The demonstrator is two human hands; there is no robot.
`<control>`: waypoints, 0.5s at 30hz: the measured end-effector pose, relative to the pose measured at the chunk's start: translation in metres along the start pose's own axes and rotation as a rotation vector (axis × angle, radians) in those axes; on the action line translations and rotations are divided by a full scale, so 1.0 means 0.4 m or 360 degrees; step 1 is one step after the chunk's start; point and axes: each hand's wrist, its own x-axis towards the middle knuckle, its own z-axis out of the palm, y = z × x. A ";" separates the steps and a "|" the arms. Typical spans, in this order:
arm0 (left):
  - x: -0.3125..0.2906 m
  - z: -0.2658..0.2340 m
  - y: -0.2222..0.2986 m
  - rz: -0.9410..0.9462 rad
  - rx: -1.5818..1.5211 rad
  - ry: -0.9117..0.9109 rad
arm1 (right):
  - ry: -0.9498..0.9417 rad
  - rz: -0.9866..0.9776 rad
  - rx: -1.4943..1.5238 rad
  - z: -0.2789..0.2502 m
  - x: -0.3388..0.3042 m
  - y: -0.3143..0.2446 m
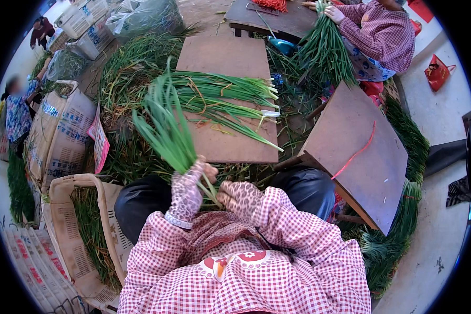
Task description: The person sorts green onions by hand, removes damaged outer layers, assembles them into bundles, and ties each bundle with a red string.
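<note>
Checked pink sleeves rise from the lower edge. Left hand (189, 184), gloved, is closed around the lower stalks of a bunch of green onions (165, 125) held upright over the lap. Right hand (239, 197) sits just beside it, fingers curled at the trailing stalk ends; whether it pinches one I cannot tell. Beyond, more bundled onions (230, 99) lie across the brown bench (230, 57). A loosening grip could likely let stalks slide out and fall among the loose greens (125, 78) on the floor.

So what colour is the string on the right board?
Red string, clearest in the head view.
</note>
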 end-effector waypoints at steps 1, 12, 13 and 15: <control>0.011 -0.002 0.031 0.0188 -0.0012 0.0011 | -0.0152 -0.0164 -0.0126 0.025 -0.012 0.037; 0.032 -0.027 0.161 0.0392 -0.0517 0.0187 | 0.0452 0.0482 -0.0973 -0.233 0.073 0.233; 0.027 -0.011 0.130 0.0095 -0.0698 0.0105 | 0.0393 0.0578 -0.1005 -0.243 0.079 0.242; 0.005 -0.025 0.071 -0.0148 -0.0872 0.0075 | 0.0321 0.0587 -0.0913 -0.241 0.099 0.227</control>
